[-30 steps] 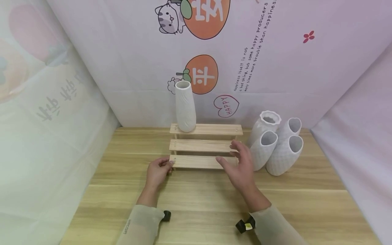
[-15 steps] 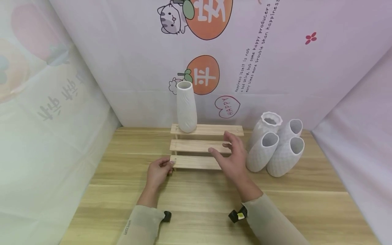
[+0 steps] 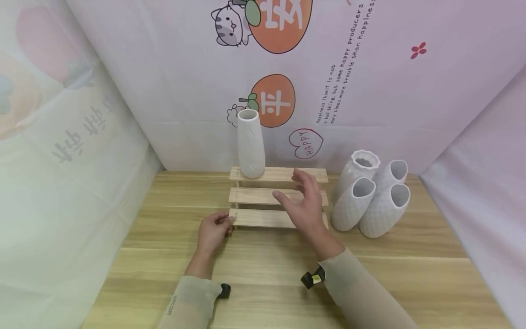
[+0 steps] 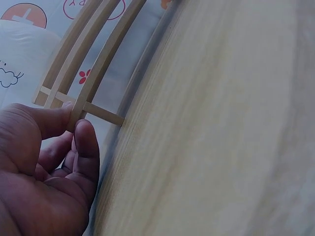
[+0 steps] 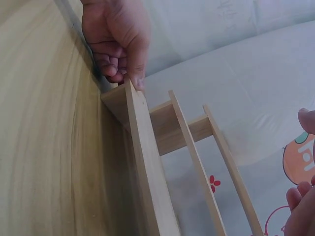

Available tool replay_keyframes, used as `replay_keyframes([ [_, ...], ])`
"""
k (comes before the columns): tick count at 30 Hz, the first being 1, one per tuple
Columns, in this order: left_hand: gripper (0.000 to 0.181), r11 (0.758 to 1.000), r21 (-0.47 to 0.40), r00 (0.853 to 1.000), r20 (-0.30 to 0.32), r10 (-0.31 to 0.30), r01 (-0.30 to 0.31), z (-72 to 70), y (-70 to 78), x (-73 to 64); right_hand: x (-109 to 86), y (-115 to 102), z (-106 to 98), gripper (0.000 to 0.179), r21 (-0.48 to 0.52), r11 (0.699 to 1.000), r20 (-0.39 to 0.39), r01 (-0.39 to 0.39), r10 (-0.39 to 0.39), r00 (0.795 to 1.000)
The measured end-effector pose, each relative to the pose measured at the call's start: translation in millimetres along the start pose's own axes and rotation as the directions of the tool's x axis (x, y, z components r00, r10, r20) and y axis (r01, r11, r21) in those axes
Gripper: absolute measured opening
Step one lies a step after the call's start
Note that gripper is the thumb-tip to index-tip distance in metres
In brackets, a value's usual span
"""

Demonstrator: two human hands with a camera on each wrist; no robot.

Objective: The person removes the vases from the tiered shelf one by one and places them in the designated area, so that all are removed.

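Note:
A three-tier wooden rack (image 3: 259, 218) stands on the table against the back wall. My left hand (image 3: 212, 233) pinches the left end of its lowest board between thumb and fingers; the left wrist view shows this pinch on the rack (image 4: 101, 73) close up. On the left of the top board stands a tall white vase (image 3: 251, 146), upright. My right hand (image 3: 306, 205) hovers over the right part of the rack, fingers spread in a loose curve and holding nothing. Only parts of its fingers (image 5: 302, 206) show at the edge of the right wrist view.
Right of the rack several white vases cluster on the table: one with a ruffled rim (image 3: 355, 171) behind, and slanted-mouth ones, such as the front vase (image 3: 384, 212). A printed cloth wall (image 3: 185, 91) closes off the back of the wooden table (image 3: 263, 274).
My right hand has moved left and slightly back over the rack, away from the clustered vases. The left hand keeps its pinch, and the vase on top stays in place.

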State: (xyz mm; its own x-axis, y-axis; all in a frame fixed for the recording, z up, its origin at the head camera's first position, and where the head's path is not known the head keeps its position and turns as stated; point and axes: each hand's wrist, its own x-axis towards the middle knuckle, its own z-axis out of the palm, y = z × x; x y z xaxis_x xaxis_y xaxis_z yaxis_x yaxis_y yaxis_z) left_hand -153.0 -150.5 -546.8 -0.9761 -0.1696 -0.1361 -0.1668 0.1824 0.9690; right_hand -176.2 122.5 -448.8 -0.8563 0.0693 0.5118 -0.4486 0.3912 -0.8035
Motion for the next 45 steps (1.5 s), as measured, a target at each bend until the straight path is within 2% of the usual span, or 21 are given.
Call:
replay_keyframes([
  [11, 0.033, 1.000, 0.001, 1.000, -0.009, -0.002, 0.002, -0.7, 2.0, 0.0, 11.7, -3, 11, 0.074, 0.011, 1.000, 0.037, 0.021, -0.021, 0.999],
  [20, 0.032, 1.000, -0.006, 1.000, 0.002, -0.006, 0.006, 1.0, 0.3, -0.7, 23.2, -5, 23, 0.076, 0.036, 0.999, 0.033, 0.038, -0.040, 0.999],
  [27, 0.030, 1.000, 0.002, 1.000, -0.010, -0.003, 0.003, 0.7, -0.1, 0.3, 31.7, -7, 34, 0.082, 0.002, 1.000, 0.084, -0.015, 0.014, 0.996],
  [34, 0.030, 1.000, 0.000, 1.000, -0.016, 0.003, -0.003, 0.7, 0.0, 1.3, 40.9, -4, 47, 0.088, -0.014, 0.997, 0.093, -0.070, 0.071, 0.993],
  [40, 0.031, 1.000, 0.002, 1.000, -0.012, 0.004, -0.004, 0.7, 1.7, 0.7, 47.6, -4, 55, 0.092, -0.038, 0.988, 0.114, -0.149, 0.153, 0.982],
  [45, 0.031, 1.000, -0.001, 1.000, -0.013, 0.005, -0.005, 1.0, 0.8, -0.1, 53.9, -7, 61, 0.095, -0.074, 0.983, 0.137, -0.169, 0.178, 0.974],
])
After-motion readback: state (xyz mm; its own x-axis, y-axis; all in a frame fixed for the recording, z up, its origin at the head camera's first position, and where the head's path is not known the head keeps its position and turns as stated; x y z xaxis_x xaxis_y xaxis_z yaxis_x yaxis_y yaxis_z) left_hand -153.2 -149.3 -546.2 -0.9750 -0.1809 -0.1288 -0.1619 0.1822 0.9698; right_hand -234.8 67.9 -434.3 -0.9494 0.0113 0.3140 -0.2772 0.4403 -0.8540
